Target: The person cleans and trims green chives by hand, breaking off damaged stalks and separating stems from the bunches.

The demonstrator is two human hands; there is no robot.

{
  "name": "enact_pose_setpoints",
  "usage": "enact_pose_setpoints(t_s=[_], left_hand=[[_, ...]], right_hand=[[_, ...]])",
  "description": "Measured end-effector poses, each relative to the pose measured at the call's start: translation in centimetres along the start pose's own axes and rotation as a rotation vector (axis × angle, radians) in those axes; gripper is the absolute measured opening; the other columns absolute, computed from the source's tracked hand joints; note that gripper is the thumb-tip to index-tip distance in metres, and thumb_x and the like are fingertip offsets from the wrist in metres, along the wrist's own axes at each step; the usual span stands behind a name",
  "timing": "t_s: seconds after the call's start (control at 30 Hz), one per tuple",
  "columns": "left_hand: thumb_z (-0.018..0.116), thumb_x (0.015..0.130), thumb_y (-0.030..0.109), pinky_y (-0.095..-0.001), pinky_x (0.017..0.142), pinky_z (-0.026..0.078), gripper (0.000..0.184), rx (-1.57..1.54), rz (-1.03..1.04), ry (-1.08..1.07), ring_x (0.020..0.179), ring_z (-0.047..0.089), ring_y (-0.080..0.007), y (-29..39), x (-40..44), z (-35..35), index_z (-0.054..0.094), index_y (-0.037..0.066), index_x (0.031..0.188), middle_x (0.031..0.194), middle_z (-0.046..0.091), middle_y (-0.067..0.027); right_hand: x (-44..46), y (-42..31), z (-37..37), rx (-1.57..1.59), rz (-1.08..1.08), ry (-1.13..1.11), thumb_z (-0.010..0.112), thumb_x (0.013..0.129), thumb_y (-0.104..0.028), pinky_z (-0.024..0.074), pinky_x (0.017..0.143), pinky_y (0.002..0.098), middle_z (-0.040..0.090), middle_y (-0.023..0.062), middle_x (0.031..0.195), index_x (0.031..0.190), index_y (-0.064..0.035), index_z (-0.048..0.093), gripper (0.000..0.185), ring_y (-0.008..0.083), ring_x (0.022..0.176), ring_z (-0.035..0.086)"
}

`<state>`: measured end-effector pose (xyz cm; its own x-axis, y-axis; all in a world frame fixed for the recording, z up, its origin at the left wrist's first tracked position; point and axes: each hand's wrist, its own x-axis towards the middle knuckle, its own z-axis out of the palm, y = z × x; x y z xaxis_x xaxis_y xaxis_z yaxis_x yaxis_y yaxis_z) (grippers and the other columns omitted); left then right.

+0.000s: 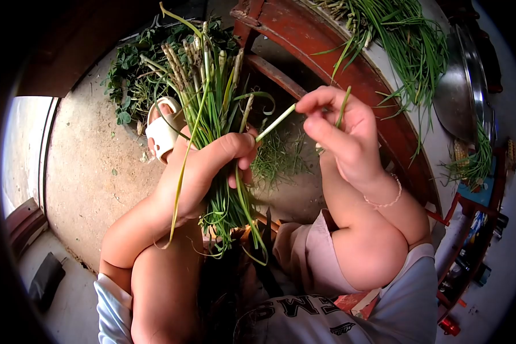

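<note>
My left hand (209, 160) is wrapped round a thick bunch of garlic chives (209, 114), its pale, dirt-flecked root ends pointing up and away and its green leaves hanging toward my lap. One cleaned white chive stem (277, 121) sticks out sideways from beside the left thumb. At its tip, the thumb and index finger of my right hand (347, 132) close together. A thin green strip (343, 107) also shows at the right hand's fingers. One long yellowish leaf (183, 183) trails over my left wrist.
Leafy green trimmings (129, 80) are heaped on the concrete floor (80, 172), near my white sandal (165, 129). Green scraps (278, 157) lie between my legs. More chives (407, 51) rest on the red-edged table (304, 43) at right, beside a metal basin (461, 86).
</note>
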<state>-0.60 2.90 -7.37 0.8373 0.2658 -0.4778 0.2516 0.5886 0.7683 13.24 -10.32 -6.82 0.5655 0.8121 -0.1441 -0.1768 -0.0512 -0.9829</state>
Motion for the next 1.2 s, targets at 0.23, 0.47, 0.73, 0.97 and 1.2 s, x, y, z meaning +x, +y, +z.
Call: enact_pose_setpoints(t_s=[0.23,0.47,0.73,0.97,1.2], left_hand=[[0.054,0.078,0.014,-0.0195,0.045,0.038,0.013,-0.089,-0.065,-0.031,0.053,0.049,-0.0091,-0.1,0.1,1.1,0.054,0.001,0.08,0.064,0.052,-0.0023],[0.058,0.079,0.018,-0.019,0.05,0.039,0.017,-0.042,0.03,-0.175,0.062,0.05,-0.0077,-0.6,0.7,1.0,0.056,0.002,0.085,0.071,0.056,-0.0025],[0.061,0.077,0.016,-0.0194,0.053,0.038,0.017,-0.031,0.078,-0.097,0.063,0.047,-0.0062,-1.2,0.8,1.1,0.055,0.002,0.083,0.072,0.053,0.0005],[0.063,0.076,0.021,-0.0202,0.053,0.039,0.026,0.149,0.196,-0.103,0.064,0.047,-0.0062,-1.0,1.0,1.2,0.055,0.0,0.089,0.073,0.053,0.0002],[0.064,0.075,0.019,-0.0184,0.045,0.039,0.024,0.103,0.11,-0.088,0.055,0.049,-0.0064,-1.5,1.3,1.2,0.055,0.001,0.087,0.068,0.055,-0.0015]], right_hand=[[-0.2,-0.2,1.2,0.181,-0.01,-0.226,0.058,0.078,-0.009,0.0403,0.058,0.0139,0.051,0.0017,0.082,0.097,0.0021,0.056,0.022,0.002,0.065,0.049],[-0.5,0.5,1.9,0.304,-0.036,-0.279,0.051,0.082,-0.007,0.0493,0.06,0.0237,0.049,0.0066,0.083,0.097,0.0026,0.056,0.018,0.012,0.07,0.053],[-0.6,0.8,2.3,-0.022,-0.13,-0.177,0.06,0.078,-0.016,0.0355,0.057,0.0159,0.043,-0.0027,0.07,0.086,-0.0049,0.063,0.014,0.0042,0.06,0.039],[-1.1,0.1,2.9,-0.077,-0.053,-0.116,0.055,0.082,-0.016,0.0363,0.059,0.0177,0.048,-0.0005,0.073,0.083,-0.0044,0.062,0.014,0.0057,0.065,0.044],[-0.8,-0.8,1.5,0.238,0.153,-0.122,0.04,0.089,-0.026,0.0392,0.063,0.0189,0.05,0.0025,0.079,0.081,-0.0027,0.054,0.028,0.0066,0.07,0.047]])
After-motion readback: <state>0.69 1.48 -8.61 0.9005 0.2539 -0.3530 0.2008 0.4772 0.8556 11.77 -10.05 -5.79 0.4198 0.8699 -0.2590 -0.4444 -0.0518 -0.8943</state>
